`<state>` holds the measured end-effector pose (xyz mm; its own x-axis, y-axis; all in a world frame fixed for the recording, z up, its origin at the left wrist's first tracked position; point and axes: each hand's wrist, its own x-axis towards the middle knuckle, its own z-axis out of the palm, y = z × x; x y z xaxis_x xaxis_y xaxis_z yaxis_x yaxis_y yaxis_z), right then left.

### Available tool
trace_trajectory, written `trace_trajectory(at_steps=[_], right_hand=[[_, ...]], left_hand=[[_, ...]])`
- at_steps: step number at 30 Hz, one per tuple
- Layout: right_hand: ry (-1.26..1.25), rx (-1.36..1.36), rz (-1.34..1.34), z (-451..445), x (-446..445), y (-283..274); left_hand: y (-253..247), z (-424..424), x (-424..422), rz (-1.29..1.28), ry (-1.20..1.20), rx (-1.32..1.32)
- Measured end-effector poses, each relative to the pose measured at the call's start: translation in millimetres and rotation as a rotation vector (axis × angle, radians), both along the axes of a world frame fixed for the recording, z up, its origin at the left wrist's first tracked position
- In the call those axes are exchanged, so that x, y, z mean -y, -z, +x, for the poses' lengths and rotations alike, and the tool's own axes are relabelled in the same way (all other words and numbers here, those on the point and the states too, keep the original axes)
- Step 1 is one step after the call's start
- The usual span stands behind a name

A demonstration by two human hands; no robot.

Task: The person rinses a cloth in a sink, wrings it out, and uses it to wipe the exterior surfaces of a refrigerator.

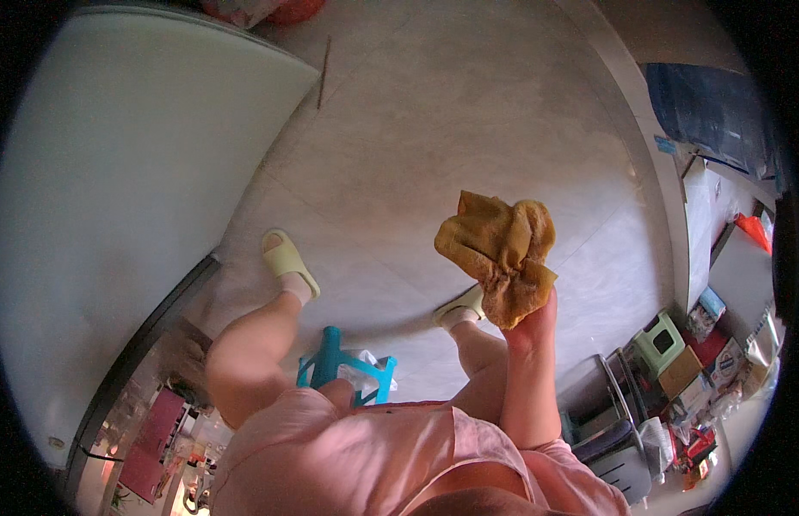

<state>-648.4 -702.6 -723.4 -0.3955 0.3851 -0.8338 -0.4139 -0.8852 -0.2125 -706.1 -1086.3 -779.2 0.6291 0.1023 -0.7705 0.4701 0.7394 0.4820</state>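
My right hand (531, 316) holds a crumpled yellow-brown cloth (506, 251) out over the floor, to the right of the middle. The cloth covers most of the fingers. My left hand is out of view; the upper part of that arm is hidden too. Below, my feet stand apart in pale yellow slippers (289, 263), and the cloth partly overlaps the right one. A teal plastic stool (327, 361) stands on the floor between my legs, with clear plastic film by it.
A large pale panel (134, 161) fills the left side. At right lie a pale green stool (660, 342), a metal-framed chair (612, 451), cardboard boxes (681, 372) and plastic bags. Dark blue fabric (709, 116) hangs at the upper right. A thin stick (324, 72) lies on the floor.
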Motion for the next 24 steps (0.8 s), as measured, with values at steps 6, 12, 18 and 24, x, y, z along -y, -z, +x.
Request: trace_trajectory(at_steps=[6,12,18,24], right_hand=[[-0.021,0.052,-0.094,4,4,-3],[0.012,0.002,-0.112,-20,-7,-39],[-0.169,-0.145,0.364,-33,-53,-65],[-0.218,-0.157,0.46,-44,-78,-13]], left_hand=[[-12,0,7,-0.038,0.002,0.019],[-10,-9,-39,0.09,0.005,0.094],[36,23,-100,0.155,0.007,-0.052],[101,-9,-114,0.502,-0.067,-0.193]])
